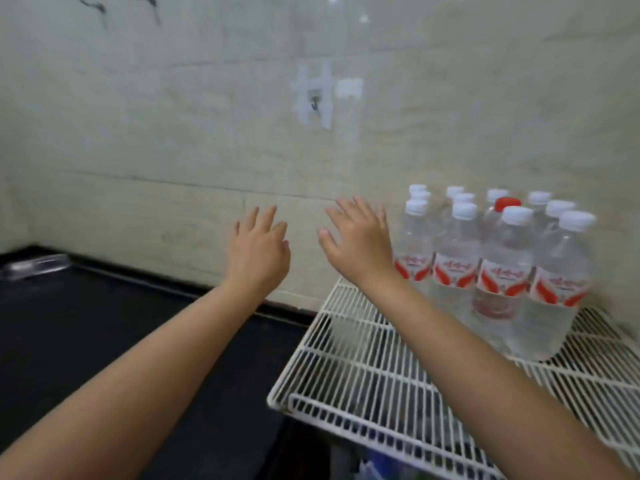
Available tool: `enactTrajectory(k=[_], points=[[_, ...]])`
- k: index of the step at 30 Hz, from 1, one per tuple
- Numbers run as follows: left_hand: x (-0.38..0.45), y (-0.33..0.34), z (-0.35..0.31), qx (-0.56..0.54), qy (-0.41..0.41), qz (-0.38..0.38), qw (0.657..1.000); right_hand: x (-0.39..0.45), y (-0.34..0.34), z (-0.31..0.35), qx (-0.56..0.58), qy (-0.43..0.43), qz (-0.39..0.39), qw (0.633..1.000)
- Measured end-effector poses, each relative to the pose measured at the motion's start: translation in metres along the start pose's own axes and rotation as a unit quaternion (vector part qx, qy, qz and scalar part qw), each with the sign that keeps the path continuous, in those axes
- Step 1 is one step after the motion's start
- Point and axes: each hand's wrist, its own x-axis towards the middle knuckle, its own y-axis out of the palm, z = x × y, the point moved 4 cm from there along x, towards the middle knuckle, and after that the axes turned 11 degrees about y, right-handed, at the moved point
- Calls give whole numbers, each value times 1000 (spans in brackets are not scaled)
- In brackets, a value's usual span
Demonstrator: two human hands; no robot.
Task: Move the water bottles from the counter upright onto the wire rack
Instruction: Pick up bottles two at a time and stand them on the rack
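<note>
Several clear water bottles [502, 271] with white caps and red-and-white labels stand upright in a tight group at the back right of the white wire rack [363, 375]. One of them has a red cap [507, 202]. My right hand [356, 240] hovers open just left of the bottles, fingers spread, holding nothing. My left hand [258, 251] is open too, raised in front of the wall above the black counter [104, 341]. A blurred clear object [34, 266], possibly a lying bottle, rests at the counter's far left against the wall.
A pale tiled wall [207, 133] rises behind counter and rack, with a small hook [315, 105] held by white tape. The rack's front and left wire area is bare. Dark items show through the rack's wires below.
</note>
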Motion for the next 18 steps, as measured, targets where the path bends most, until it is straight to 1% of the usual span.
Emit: enactTrajectory(k=[2, 5, 9, 13, 18], points=[[-31, -8, 52, 34, -55, 12, 998, -5, 30, 51, 19, -18, 63, 998], [-81, -12, 129, 69, -120, 44, 989, -18, 85, 127, 33, -62, 121, 990], [-155, -12, 234, 54, -221, 79, 971, -48, 163, 231, 38, -91, 193, 976], [-224, -7, 332, 42, -270, 124, 954, -82, 233, 334, 23, -113, 252, 961], [-288, -17, 440, 46, -327, 145, 933, -110, 297, 445, 24, -135, 299, 944]])
